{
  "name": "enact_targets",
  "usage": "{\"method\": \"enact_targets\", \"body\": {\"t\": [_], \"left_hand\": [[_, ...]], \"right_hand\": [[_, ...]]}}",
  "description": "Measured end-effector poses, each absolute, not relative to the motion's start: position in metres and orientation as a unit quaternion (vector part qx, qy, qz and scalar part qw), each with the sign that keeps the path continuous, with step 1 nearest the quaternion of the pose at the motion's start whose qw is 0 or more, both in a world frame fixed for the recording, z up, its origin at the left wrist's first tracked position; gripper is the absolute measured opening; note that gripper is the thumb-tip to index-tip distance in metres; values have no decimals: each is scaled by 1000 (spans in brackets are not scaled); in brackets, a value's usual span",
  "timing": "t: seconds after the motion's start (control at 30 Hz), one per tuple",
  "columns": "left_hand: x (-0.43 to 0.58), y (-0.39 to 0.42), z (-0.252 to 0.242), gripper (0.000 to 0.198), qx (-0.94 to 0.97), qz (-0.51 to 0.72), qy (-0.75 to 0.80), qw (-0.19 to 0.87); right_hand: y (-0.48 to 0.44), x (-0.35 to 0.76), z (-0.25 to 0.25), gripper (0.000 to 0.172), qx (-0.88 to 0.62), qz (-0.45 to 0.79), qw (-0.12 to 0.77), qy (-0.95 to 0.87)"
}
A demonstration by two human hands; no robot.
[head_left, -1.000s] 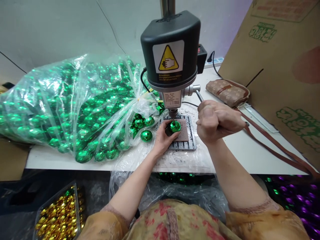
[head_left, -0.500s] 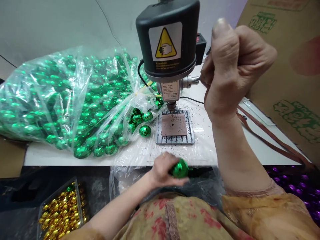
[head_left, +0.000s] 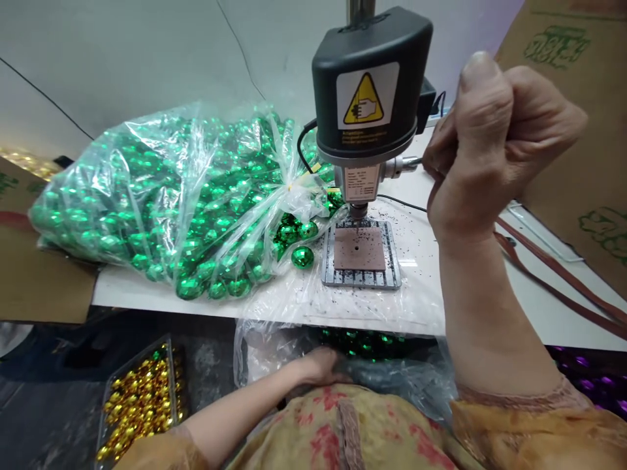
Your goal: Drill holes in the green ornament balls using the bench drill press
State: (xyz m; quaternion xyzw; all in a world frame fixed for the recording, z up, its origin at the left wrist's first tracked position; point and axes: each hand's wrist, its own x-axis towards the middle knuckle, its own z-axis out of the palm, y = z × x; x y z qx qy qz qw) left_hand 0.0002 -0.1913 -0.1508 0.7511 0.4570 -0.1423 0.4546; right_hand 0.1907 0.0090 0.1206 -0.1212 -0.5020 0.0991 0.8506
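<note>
My right hand [head_left: 494, 143] is raised at the upper right, its fingers wrapped round the lever of the black drill press [head_left: 369, 98]. Low in the middle, my left hand [head_left: 326, 367] reaches down by the open plastic bag [head_left: 411, 375] at the table's front edge. Its fingers are hidden and no ball shows in it. Under the drill chuck, a pinkish plate [head_left: 365, 254] with a small hole lies on the grooved metal base [head_left: 392, 277]. One green faceted ball [head_left: 302, 257] rests left of the base.
A tied clear bag of green balls [head_left: 147, 196] fills the table's left side. Below left is a bin of gold balls [head_left: 142, 398]. A cardboard box [head_left: 582, 130] and brown straps [head_left: 553, 277] are at right, with purple balls [head_left: 582, 375] below. Dark chips surround the base.
My left hand has moved down to the bag below the table edge, and the green ball it held is out of sight. The view has shifted left. My right hand stays on the lever.
</note>
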Motion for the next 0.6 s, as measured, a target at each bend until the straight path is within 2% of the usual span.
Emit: {"method": "enact_targets", "body": {"t": [0.07,0.13,0.23,0.33,0.4,0.47,0.53,0.6], "left_hand": [[-1,-194,-159,57,716,-232,429,500],[0,-197,-157,62,722,-266,413,488],[3,-194,-130,49,761,-271,423,411],[1,-179,-80,34,803,-114,436,389],[-7,-160,-46,45,779,34,513,360],[-18,-137,-22,53,711,172,641,232],[-27,-110,-9,45,636,254,725,72],[-33,-86,-8,31,609,256,750,-1]], "right_hand": [[10,191,120,43,-124,94,849,-504],[9,192,119,43,-137,93,844,-510],[6,194,120,44,-157,93,837,-516],[3,194,121,45,-157,89,836,-519],[2,194,121,46,-160,90,834,-521],[2,194,121,47,-163,91,834,-520],[2,193,120,47,-164,91,836,-516],[3,192,119,47,-156,89,841,-510]]}}
